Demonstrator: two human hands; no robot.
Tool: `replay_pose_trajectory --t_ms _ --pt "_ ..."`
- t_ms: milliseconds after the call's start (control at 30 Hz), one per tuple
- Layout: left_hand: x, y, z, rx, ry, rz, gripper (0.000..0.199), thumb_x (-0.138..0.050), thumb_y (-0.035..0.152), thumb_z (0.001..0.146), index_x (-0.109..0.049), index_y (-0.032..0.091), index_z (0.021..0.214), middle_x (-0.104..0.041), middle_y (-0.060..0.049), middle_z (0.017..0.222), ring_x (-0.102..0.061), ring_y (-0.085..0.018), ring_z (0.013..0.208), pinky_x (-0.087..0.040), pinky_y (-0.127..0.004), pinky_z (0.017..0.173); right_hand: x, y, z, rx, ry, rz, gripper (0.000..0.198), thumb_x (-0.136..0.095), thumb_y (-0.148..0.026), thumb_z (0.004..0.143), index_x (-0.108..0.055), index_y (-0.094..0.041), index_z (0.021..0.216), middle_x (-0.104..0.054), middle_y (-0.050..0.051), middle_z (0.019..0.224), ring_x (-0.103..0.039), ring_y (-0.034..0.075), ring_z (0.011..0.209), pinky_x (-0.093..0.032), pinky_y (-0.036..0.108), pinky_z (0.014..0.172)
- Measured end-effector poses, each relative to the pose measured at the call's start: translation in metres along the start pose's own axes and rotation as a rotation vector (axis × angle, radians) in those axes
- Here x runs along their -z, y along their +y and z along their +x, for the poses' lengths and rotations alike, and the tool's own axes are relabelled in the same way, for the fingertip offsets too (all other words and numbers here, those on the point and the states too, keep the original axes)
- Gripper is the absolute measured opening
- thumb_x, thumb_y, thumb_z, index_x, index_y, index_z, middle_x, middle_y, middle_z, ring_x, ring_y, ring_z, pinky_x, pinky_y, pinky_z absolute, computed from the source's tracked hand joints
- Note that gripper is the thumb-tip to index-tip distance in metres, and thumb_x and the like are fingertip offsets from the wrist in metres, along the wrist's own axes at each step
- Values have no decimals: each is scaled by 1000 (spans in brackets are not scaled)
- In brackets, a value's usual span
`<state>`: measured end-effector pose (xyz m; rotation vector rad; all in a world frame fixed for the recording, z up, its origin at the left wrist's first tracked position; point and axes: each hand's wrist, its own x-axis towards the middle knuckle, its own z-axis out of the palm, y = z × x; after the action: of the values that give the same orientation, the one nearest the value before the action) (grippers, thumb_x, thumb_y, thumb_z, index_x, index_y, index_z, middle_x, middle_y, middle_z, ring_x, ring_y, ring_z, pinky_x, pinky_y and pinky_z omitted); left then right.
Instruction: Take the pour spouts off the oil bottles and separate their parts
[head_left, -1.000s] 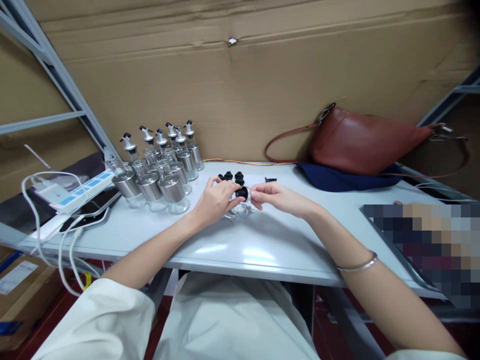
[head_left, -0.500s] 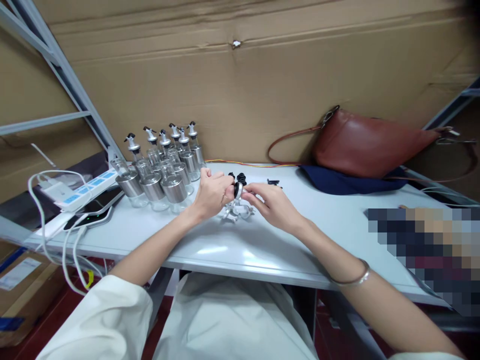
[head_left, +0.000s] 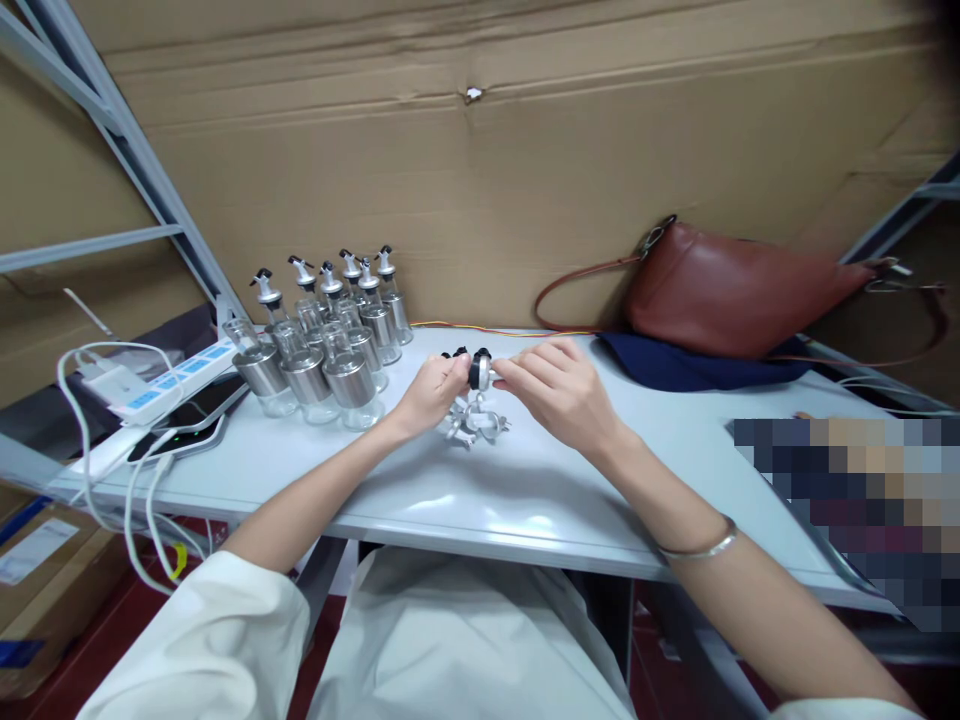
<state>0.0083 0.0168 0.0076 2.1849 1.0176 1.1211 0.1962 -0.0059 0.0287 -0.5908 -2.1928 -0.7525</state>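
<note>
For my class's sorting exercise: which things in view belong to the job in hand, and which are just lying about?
Likely part of the job:
black-and-silver piece, in the left hand, right hand at its silver end
loose silver pieces on the table
black pieces, partly hidden
bottles, some with black-and-silver tops

Seemingly just lying about:
brown bag
navy cloth under it
power strip

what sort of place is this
Probably a makeshift workstation: a pale table backed by cardboard, with metal-banded glass bottles grouped on it and a power strip nearby.
</note>
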Motion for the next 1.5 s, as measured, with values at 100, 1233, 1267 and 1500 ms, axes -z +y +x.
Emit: replay_pose_trajectory --t_ms 100,1233,1267,1500 --pt "2 0 -2 -108 43 189 62 -8 65 89 -36 19 59 -40 2 53 -37 -11 52 -32 -28 59 -5 1 -3 -76 -31 96 19 -41 -25 97 -59 -19 92 -65 3 75 -53 15 70 -33 32 78" --pt "5 -72 0 44 -41 597 27 -33 8 86 -53 17 104 -49 -9 111 -56 -15 80 -47 -32 79 -14 7 -17 -650 -871 172 27 -36 -21 92 -62 -16 89 -70 12 82 -63 23 74 -33 27 59" --pt "5 -71 -1 50 -31 585 26 -35 10 87 -53 17 103 -48 -10 113 -56 -15 78 -48 -33 79 -15 6 -18 -636 -888 161 29 -35 -22 93 -63 -15 90 -70 13 83 -64 23 74 -33 27 59" --pt "4 -50 -1 -19 -12 314 26 -39 32 92 -53 15 107 -47 -11 116 -54 -19 104 -44 -36 96 -17 -1 -19 -617 -954 240 24 -43 -22 90 -61 -14 104 -71 13 89 -65 23 81 -36 26 61"
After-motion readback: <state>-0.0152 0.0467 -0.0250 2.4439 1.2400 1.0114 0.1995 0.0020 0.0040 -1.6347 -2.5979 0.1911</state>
